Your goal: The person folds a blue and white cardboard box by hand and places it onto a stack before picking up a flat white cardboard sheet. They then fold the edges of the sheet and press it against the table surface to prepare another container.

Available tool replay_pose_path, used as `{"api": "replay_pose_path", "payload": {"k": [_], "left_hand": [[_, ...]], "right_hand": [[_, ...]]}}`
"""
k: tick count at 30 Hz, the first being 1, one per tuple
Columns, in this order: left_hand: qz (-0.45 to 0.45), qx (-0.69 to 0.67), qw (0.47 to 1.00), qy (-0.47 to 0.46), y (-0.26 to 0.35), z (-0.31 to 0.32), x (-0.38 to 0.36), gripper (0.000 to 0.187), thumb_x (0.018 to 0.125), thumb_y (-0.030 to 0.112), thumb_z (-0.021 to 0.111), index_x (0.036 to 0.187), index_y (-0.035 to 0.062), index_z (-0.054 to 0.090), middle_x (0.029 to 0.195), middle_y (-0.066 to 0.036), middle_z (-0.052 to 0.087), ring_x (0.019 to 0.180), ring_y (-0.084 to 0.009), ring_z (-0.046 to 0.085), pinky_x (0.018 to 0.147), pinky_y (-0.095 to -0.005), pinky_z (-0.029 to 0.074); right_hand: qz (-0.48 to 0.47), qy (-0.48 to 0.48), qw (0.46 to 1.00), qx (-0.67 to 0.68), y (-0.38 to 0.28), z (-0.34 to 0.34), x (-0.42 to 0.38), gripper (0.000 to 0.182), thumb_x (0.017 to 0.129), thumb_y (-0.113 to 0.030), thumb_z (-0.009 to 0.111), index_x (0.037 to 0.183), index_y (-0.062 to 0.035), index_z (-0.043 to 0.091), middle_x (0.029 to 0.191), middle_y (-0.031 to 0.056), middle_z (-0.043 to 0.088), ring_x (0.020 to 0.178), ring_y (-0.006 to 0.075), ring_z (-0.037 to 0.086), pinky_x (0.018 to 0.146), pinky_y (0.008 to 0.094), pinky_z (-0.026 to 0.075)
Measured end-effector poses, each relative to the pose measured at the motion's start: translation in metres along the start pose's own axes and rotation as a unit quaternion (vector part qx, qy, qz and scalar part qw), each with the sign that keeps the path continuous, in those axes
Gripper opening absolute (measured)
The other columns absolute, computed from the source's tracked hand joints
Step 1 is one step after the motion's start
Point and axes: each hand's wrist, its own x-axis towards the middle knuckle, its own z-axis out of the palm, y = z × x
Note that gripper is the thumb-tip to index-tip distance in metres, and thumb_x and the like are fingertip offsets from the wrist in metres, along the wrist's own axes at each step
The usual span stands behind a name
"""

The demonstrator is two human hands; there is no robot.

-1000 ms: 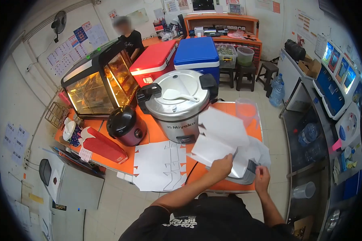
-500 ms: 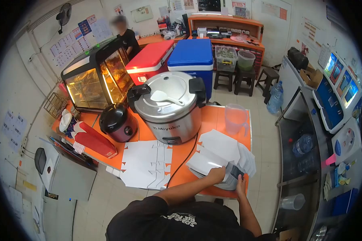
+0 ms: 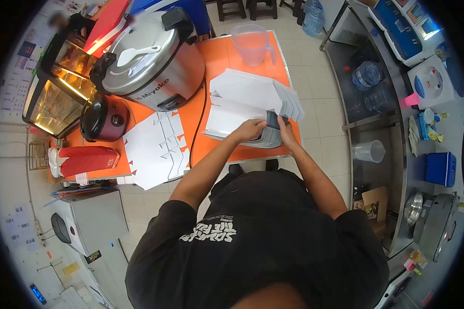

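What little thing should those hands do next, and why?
Maybe gently bend the dark grey flap, because the left hand and right hand are at either side of it, with the stack of white cards right there on the table.

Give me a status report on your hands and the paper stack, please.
Left hand and right hand at dark piece on paper stack. Stack on orange table. Jug beyond, clear of hands.
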Motion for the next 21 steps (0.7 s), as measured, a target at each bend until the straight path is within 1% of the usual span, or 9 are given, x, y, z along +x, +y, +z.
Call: {"api": "replay_pose_path", "payload": {"k": [3, 4, 5, 9, 14, 16, 18, 20, 21], "left_hand": [[-0.041, 0.135, 0.99, -0.023, -0.003, 0.009, 0.007, 0.044, 0.097, 0.04, 0.039, 0.1, 0.002, 0.06, 0.083, -0.019, 0.062, 0.079, -0.0344, 0.058, 0.076, -0.0404, 0.045], [0.173, 0.226, 0.959, 0.016, -0.049, 0.014, 0.021, 0.047, 0.096, 0.043, 0.039, 0.099, 0.0018, 0.061, 0.091, -0.021, 0.064, 0.085, -0.0371, 0.06, 0.079, -0.043, 0.045], [0.178, 0.233, 0.956, 0.026, -0.056, 0.013, 0.026, 0.049, 0.095, 0.046, 0.04, 0.101, 0.0024, 0.062, 0.098, -0.023, 0.063, 0.093, -0.0387, 0.059, 0.084, -0.0445, 0.044], [0.036, 0.068, 0.997, 0.032, -0.051, 0.014, 0.026, 0.058, 0.092, 0.054, 0.043, 0.114, 0.0021, 0.06, 0.102, -0.02, 0.065, 0.096, -0.031, 0.061, 0.087, -0.0378, 0.046], [-0.008, 0.196, 0.973, 0.124, -0.017, 0.036, 0.011, 0.042, 0.096, 0.035, 0.037, 0.123, 0.0084, 0.056, 0.116, -0.019, 0.061, 0.104, -0.0361, 0.058, 0.09, -0.039, 0.045], [-0.042, 0.15, 0.985, 0.074, -0.011, 0.028, 0.004, 0.041, 0.095, 0.033, 0.04, 0.125, 0.0095, 0.054, 0.121, -0.017, 0.058, 0.109, -0.035, 0.056, 0.092, -0.0394, 0.045], [-0.138, -0.138, 0.979, -0.054, -0.015, 0.01, 0.005, 0.041, 0.094, 0.032, 0.045, 0.128, 0.0098, 0.052, 0.129, -0.015, 0.053, 0.114, -0.035, 0.054, 0.093, -0.0427, 0.045], [-0.12, -0.125, 0.982, -0.073, -0.018, -0.011, -0.001, 0.045, 0.089, 0.029, 0.054, 0.13, 0.0106, 0.051, 0.133, -0.014, 0.049, 0.118, -0.0346, 0.051, 0.093, -0.0459, 0.044], [-0.067, 0.134, 0.989, 0.015, -0.023, -0.019, -0.007, 0.047, 0.085, 0.03, 0.061, 0.126, 0.0095, 0.051, 0.134, -0.016, 0.047, 0.119, -0.0336, 0.049, 0.091, -0.0468, 0.045]], "right_hand": [[0.021, 0.097, 0.981, -0.164, -0.013, 0.017, -0.013, 0.077, 0.087, -0.061, 0.047, 0.125, 0.0056, 0.049, 0.125, 0.0229, 0.053, 0.121, 0.0317, 0.048, 0.099, 0.038, 0.036], [-0.029, -0.002, 0.995, -0.095, -0.034, 0.006, -0.027, 0.075, 0.089, -0.058, 0.046, 0.13, 0.0046, 0.045, 0.131, 0.0202, 0.048, 0.124, 0.0293, 0.044, 0.102, 0.0357, 0.033], [-0.092, -0.109, 0.99, -0.026, -0.053, -0.007, -0.04, 0.074, 0.091, -0.056, 0.045, 0.134, 0.0037, 0.041, 0.136, 0.0174, 0.044, 0.127, 0.0269, 0.04, 0.105, 0.0334, 0.031], [-0.181, -0.066, 0.974, 0.118, -0.013, 0.001, -0.016, 0.063, 0.091, -0.047, 0.053, 0.128, 0.004, 0.044, 0.126, 0.0135, 0.051, 0.117, 0.0234, 0.047, 0.1, 0.0338, 0.036], [-0.033, -0.037, 0.997, -0.056, -0.033, 0.01, -0.036, 0.107, 0.081, -0.061, 0.058, 0.142, 0.0116, 0.008, 0.148, 0.0237, 0.023, 0.137, 0.0314, 0.025, 0.111, 0.0347, 0.021], [-0.019, -0.051, 0.997, -0.046, -0.035, 0.008, -0.037, 0.12, 0.076, -0.065, 0.061, 0.141, 0.0133, -0.002, 0.15, 0.0269, 0.011, 0.141, 0.0338, 0.012, 0.114, 0.0363, 0.016], [0.017, -0.033, 0.997, -0.064, -0.042, 0.009, -0.035, 0.127, 0.069, -0.067, 0.066, 0.141, 0.0123, -0.003, 0.15, 0.0286, 0.007, 0.142, 0.0344, 0.008, 0.114, 0.0387, 0.014], [0.019, -0.002, 0.996, -0.091, -0.039, 0.013, -0.031, 0.13, 0.066, -0.066, 0.069, 0.142, 0.0113, -0.003, 0.15, 0.0294, 0.006, 0.141, 0.0353, 0.009, 0.114, 0.0397, 0.015], [0.027, 0.027, 0.992, -0.117, -0.038, 0.016, -0.027, 0.133, 0.063, -0.065, 0.072, 0.142, 0.0104, -0.003, 0.149, 0.0303, 0.006, 0.141, 0.0362, 0.01, 0.114, 0.0407, 0.016]]}}
